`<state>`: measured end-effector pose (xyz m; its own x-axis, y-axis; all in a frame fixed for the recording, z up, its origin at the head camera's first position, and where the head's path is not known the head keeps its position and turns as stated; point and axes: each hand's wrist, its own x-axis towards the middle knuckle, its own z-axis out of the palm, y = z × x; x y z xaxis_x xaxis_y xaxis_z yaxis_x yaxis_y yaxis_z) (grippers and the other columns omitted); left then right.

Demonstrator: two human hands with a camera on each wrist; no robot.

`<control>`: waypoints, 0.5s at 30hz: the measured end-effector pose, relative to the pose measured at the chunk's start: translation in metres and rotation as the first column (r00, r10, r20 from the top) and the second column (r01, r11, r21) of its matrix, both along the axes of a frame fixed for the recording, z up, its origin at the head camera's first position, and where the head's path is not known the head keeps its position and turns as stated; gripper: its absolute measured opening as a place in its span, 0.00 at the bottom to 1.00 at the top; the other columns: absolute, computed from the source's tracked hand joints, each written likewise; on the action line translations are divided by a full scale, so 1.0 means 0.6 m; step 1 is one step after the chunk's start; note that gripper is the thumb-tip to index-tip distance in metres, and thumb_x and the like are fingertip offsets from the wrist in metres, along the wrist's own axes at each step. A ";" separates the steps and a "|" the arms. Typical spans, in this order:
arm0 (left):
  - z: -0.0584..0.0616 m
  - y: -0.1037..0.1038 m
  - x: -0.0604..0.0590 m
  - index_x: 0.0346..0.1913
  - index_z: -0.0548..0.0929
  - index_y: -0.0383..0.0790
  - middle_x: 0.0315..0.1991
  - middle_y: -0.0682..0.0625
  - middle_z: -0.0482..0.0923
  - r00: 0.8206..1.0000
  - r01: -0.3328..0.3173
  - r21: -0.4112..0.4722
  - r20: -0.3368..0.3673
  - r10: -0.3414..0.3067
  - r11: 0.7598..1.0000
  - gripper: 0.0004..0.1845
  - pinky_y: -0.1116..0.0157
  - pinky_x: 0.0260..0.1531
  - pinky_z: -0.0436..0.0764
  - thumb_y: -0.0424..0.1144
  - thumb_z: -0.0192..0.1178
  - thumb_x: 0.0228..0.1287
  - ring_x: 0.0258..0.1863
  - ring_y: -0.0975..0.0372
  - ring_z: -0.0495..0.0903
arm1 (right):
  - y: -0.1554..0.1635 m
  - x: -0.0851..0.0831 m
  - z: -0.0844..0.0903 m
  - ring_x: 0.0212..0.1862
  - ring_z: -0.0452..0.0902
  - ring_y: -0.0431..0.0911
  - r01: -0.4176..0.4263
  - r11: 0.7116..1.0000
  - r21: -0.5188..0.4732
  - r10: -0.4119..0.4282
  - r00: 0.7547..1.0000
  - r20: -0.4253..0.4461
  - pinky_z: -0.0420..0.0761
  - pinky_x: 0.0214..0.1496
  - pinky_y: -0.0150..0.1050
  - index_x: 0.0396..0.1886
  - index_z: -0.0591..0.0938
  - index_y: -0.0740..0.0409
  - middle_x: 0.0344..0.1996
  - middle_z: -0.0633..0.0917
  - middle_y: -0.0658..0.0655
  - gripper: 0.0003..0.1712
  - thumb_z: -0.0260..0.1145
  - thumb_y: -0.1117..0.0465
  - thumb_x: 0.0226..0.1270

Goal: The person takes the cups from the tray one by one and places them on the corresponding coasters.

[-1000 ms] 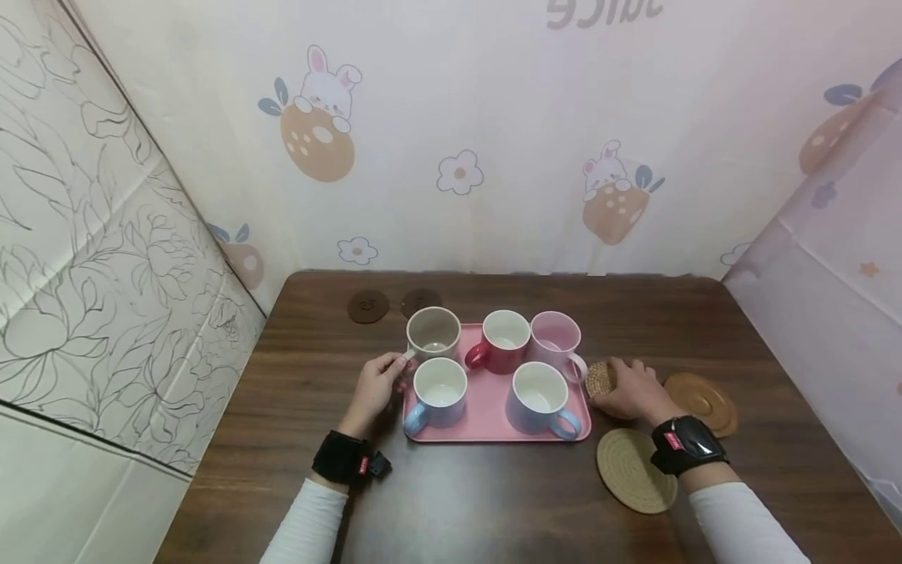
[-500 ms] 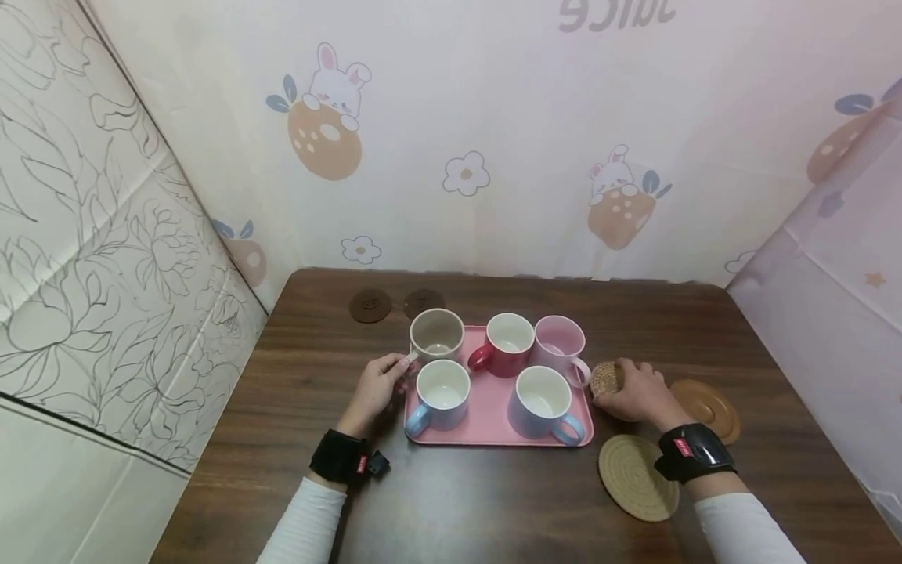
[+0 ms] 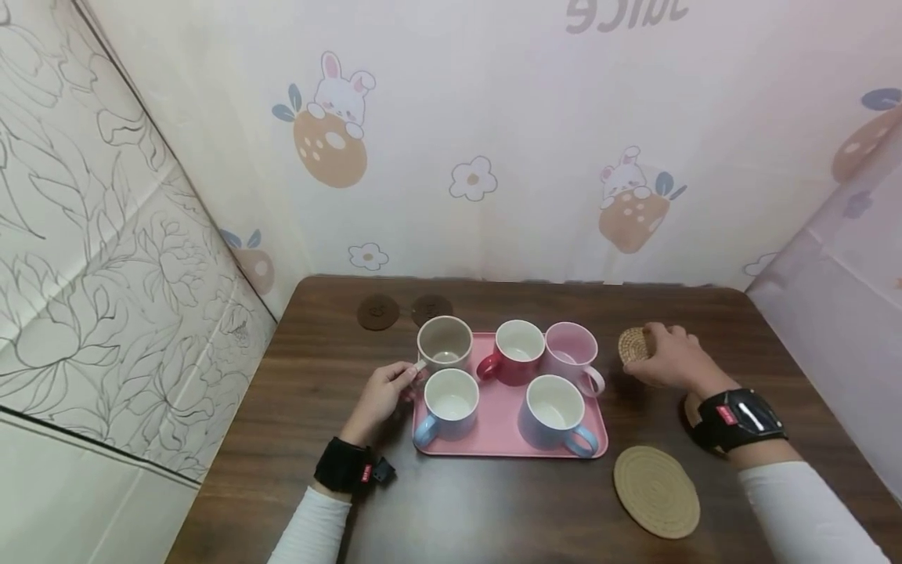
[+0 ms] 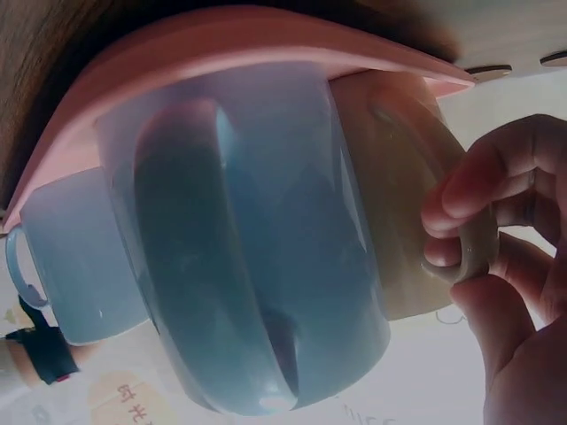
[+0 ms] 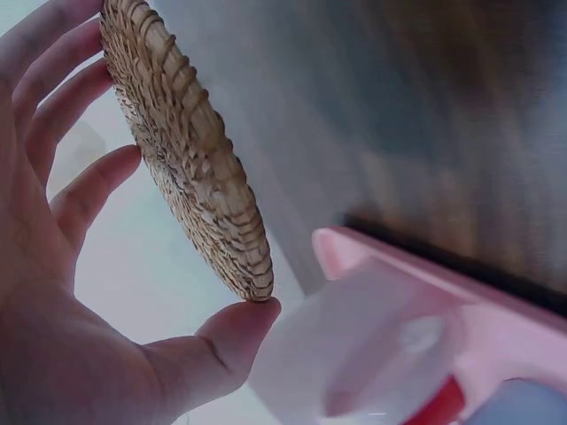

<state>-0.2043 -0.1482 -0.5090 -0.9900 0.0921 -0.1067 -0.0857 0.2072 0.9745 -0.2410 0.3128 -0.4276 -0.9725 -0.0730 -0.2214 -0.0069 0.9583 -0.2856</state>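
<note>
- Wooden table (image 3: 493,509), dark brown, carries a pink tray (image 3: 503,435) with five mugs.
- Beige mug (image 3: 444,343) sits at the tray's far left corner; left hand (image 3: 380,395) pinches its handle between thumb and curled fingers (image 4: 478,190).
- Woven coaster (image 3: 633,345), small, is held on edge just right of the tray; right hand (image 3: 669,360) grips its rim, thumb below, fingers above.
- Larger round coaster (image 3: 657,491) lies flat near the front right.

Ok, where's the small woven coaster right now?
In the head view the small woven coaster is held on edge in the right hand, right of the pink mug and the pink tray, above the table.
</note>
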 end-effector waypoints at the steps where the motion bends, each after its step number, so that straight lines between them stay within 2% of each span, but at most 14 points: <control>1: 0.001 0.000 0.001 0.41 0.82 0.27 0.28 0.45 0.78 1.000 -0.004 -0.001 -0.002 0.004 1.000 0.13 0.63 0.23 0.76 0.35 0.52 0.73 0.23 0.62 0.74 | 0.001 -0.009 0.007 0.52 0.59 0.73 -0.005 1.000 0.000 0.005 1.000 0.001 0.71 0.44 0.66 0.68 0.58 0.75 0.56 0.63 0.83 0.58 0.70 0.38 0.52; 5: 0.005 0.001 0.002 0.40 0.83 0.27 0.28 0.46 0.78 1.000 -0.025 -0.008 -0.003 0.025 1.000 0.12 0.61 0.27 0.78 0.34 0.52 0.72 0.23 0.62 0.74 | -0.001 -0.046 0.028 0.54 0.60 0.72 -0.064 0.998 0.003 0.064 0.998 0.001 0.73 0.43 0.63 0.68 0.59 0.72 0.56 0.65 0.80 0.58 0.70 0.36 0.52; 7: 0.008 0.002 0.003 0.39 0.83 0.28 0.27 0.47 0.78 0.999 -0.032 -0.010 0.002 0.032 0.999 0.12 0.61 0.26 0.77 0.34 0.52 0.72 0.23 0.62 0.74 | -0.005 -0.063 0.034 0.54 0.61 0.71 -0.113 0.994 0.011 0.113 0.994 -0.004 0.74 0.44 0.63 0.68 0.60 0.70 0.56 0.66 0.79 0.57 0.71 0.36 0.51; 15: 0.019 0.005 0.009 0.41 0.82 0.25 0.29 0.39 0.79 1.000 -0.029 0.009 0.005 0.029 1.000 0.13 0.63 0.26 0.77 0.33 0.53 0.72 0.24 0.60 0.74 | -0.035 -0.122 0.046 0.55 0.65 0.67 -0.259 0.966 0.020 0.260 0.963 -0.070 0.75 0.45 0.57 0.67 0.63 0.68 0.56 0.70 0.76 0.51 0.72 0.41 0.53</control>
